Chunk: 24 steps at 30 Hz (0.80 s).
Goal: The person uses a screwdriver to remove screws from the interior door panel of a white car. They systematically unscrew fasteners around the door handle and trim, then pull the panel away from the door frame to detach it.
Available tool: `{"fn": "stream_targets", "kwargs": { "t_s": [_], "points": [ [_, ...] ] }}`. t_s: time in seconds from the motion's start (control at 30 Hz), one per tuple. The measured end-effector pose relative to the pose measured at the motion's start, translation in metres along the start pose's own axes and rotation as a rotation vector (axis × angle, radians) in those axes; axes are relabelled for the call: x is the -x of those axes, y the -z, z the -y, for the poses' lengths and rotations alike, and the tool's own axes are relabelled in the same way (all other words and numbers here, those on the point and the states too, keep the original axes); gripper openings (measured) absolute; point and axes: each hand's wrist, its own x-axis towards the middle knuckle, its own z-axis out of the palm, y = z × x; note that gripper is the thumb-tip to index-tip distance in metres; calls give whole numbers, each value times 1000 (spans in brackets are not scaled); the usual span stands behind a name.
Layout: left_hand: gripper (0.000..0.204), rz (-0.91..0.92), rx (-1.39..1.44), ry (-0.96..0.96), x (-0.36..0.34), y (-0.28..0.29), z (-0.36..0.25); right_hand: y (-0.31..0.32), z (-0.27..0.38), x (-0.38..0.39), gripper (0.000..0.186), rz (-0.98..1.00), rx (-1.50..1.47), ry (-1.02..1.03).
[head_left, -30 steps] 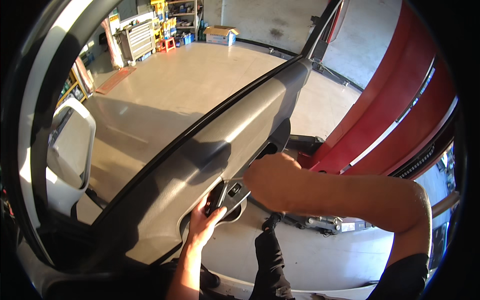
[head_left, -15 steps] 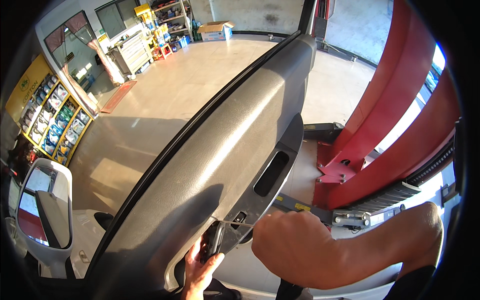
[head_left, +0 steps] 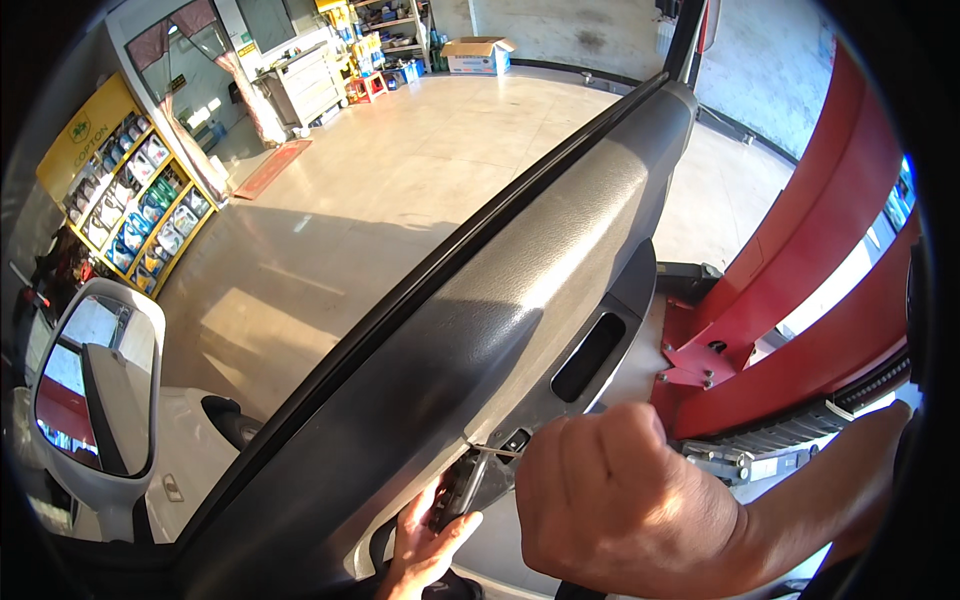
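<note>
A dark grey car door panel [head_left: 500, 290] slants across the view, with a pull recess [head_left: 588, 357] and a small switch [head_left: 516, 441] along its inner side. At its lower end, my left hand [head_left: 430, 545] is closed round a dark inner door handle [head_left: 464, 490] with a shiny lever, thumb on the near side. My right hand [head_left: 620, 500] is a fist around a tool whose handle the fingers hide. Only its thin metal shaft [head_left: 495, 451] shows, reaching left to the panel edge just above the inner door handle.
A wing mirror [head_left: 100, 385] stands out at the left beyond the door. Red lift posts [head_left: 790, 230] rise close on the right. Farther off are a yellow rack of bottles [head_left: 140, 190], a tool cabinet [head_left: 303, 87] and a cardboard box [head_left: 478, 56].
The whole view has shifted, so the door and surroundings sit farther right. My right fist appears larger and lower, its shaft still at the panel edge. My left hand keeps its hold.
</note>
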Motion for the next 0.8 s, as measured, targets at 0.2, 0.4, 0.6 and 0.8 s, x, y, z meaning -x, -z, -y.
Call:
{"fn": "stream_targets", "kwargs": {
  "t_s": [0.2, 0.4, 0.6, 0.8],
  "points": [
    [65, 40, 34, -56, -1, 3, 5, 11, -22, -14, 20, 92, -78, 211],
    [66, 74, 96, -97, -1, 2, -3, 25, -33, -17, 13, 409, -442, 186],
    [65, 109, 191, 6, -2, -5, -6, 29, 16, 17, 14, 275, -248, -153],
    [70, 111, 263, -89, -2, 4, 1, -6, 87, 41, 14, -4, -319, -572]
  ]
}}
